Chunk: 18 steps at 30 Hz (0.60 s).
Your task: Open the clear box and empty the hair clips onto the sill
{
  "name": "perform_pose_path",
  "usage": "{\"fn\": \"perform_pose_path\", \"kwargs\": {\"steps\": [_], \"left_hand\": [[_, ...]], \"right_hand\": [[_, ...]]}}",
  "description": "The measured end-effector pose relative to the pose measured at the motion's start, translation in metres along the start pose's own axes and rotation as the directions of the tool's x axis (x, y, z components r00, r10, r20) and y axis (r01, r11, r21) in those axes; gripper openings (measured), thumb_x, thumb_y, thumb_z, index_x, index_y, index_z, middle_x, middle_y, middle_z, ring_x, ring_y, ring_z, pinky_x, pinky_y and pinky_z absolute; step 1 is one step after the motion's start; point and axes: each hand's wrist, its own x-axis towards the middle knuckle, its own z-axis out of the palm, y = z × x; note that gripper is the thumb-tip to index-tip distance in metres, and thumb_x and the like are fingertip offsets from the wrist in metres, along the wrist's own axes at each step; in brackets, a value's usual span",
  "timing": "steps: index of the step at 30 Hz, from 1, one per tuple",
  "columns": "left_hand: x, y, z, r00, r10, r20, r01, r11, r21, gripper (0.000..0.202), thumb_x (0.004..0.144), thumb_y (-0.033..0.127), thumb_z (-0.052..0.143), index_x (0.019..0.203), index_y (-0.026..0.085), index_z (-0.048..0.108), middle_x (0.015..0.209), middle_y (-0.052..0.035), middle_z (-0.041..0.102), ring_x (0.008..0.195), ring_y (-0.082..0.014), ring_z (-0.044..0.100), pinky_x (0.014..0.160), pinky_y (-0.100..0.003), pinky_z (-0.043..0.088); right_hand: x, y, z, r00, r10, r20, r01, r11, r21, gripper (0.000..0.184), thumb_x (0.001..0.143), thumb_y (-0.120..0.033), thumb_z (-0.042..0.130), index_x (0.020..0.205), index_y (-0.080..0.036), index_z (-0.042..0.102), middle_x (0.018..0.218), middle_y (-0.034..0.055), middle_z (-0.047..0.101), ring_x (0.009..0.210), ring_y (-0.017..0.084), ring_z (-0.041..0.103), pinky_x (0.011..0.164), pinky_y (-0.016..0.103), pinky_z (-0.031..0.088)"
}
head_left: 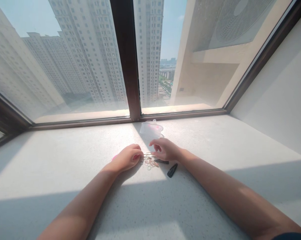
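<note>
Both my hands rest on a pale speckled window sill [65, 160]. My left hand [127, 157] is curled, its fingertips pinched at a small heap of thin metal hair clips [149, 161]; something pink shows under it. My right hand [165, 149] is curled too, fingers bent down onto the same heap. What either hand grips is too small to make out. A black snap hair clip [172, 170] lies just right of the heap, a second dark clip [162, 161] under my right hand. A clear plastic container [151, 128] with pink inside stands behind the hands.
A dark window frame [126, 60] and its lower rail run along the sill's far edge, with tall buildings outside. A white wall [277, 100] closes the right side. Shadow covers the near part of the sill.
</note>
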Motion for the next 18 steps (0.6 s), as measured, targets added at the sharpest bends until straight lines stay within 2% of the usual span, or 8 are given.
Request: {"fn": "perform_pose_path", "kwargs": {"steps": [3, 5, 10, 13, 18], "left_hand": [[-0.001, 0.006, -0.006, 0.999, -0.023, 0.027, 0.024, 0.999, -0.025, 0.02, 0.084, 0.015, 0.054, 0.088, 0.019, 0.072, 0.087, -0.0049, 0.062, 0.08, -0.0181, 0.057, 0.074, -0.027, 0.045], [-0.001, 0.009, -0.008, 0.997, -0.057, 0.048, 0.059, 0.997, -0.053, 0.013, 0.084, 0.02, 0.057, 0.087, 0.019, 0.07, 0.085, -0.004, 0.059, 0.078, -0.0182, 0.055, 0.072, -0.027, 0.045], [0.001, 0.006, -0.007, 0.991, -0.119, 0.068, 0.128, 0.981, -0.143, 0.009, 0.082, 0.026, 0.063, 0.085, 0.018, 0.065, 0.083, -0.0021, 0.056, 0.076, -0.0178, 0.052, 0.069, -0.028, 0.042], [0.001, 0.003, -0.005, 0.987, -0.147, 0.063, 0.155, 0.973, -0.171, 0.01, 0.08, 0.027, 0.064, 0.084, 0.018, 0.062, 0.08, -0.0007, 0.056, 0.074, -0.017, 0.05, 0.068, -0.028, 0.04], [0.0, 0.002, -0.004, 0.982, -0.181, 0.06, 0.189, 0.962, -0.198, 0.01, 0.078, 0.027, 0.066, 0.079, 0.018, 0.061, 0.075, 0.001, 0.056, 0.071, -0.016, 0.049, 0.066, -0.027, 0.038]], "right_hand": [[0.0, -0.001, -0.002, 0.999, -0.03, 0.027, 0.031, 1.0, -0.002, 0.011, 0.073, -0.018, 0.067, 0.083, -0.018, 0.061, 0.068, -0.0029, 0.057, 0.059, 0.011, 0.048, 0.062, 0.025, 0.037], [0.001, -0.002, -0.002, 0.998, -0.042, 0.046, 0.042, 0.999, 0.006, 0.009, 0.071, -0.018, 0.066, 0.077, -0.018, 0.06, 0.067, -0.0029, 0.055, 0.059, 0.011, 0.047, 0.06, 0.024, 0.036], [0.002, -0.008, -0.004, 0.982, -0.085, 0.167, 0.083, 0.996, 0.017, 0.019, 0.071, -0.029, 0.07, 0.066, -0.018, 0.056, 0.061, -0.0038, 0.052, 0.056, 0.01, 0.042, 0.057, 0.024, 0.032], [0.002, -0.013, -0.006, 0.959, -0.058, 0.276, 0.064, 0.998, -0.013, 0.026, 0.07, -0.036, 0.073, 0.063, -0.017, 0.056, 0.057, -0.0046, 0.05, 0.054, 0.01, 0.04, 0.055, 0.024, 0.03], [0.004, -0.022, -0.009, 0.934, 0.031, 0.355, 0.007, 0.994, -0.105, 0.018, 0.068, -0.031, 0.073, 0.064, -0.017, 0.063, 0.055, -0.0046, 0.053, 0.052, 0.009, 0.041, 0.054, 0.024, 0.029]]}}
